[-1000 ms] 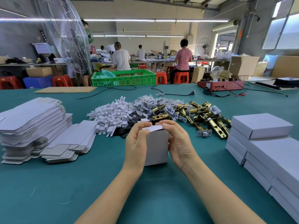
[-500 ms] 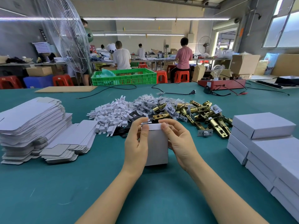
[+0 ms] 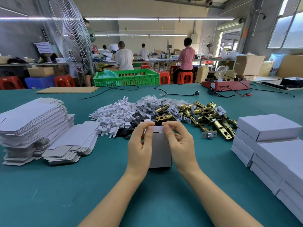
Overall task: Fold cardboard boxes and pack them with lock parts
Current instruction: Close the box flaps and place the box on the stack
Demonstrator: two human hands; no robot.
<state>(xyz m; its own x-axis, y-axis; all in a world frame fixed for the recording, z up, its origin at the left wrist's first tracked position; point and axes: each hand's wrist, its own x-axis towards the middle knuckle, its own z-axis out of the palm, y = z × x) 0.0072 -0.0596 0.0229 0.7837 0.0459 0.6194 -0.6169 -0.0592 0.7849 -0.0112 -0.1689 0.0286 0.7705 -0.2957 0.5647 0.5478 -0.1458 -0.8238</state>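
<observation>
Fingers point(image 3: 148, 136) of both hands curled round upright white box point(image 3: 161, 151), top flap down, contents hidden.

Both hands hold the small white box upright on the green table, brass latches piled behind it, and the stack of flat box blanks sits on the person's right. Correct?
Not quite: the stack of flat box blanks lies on the person's left; on the right are finished white boxes. The head view shows it. The rest holds: left hand and right hand hold the small white box upright on the green table, brass latches behind.
</observation>
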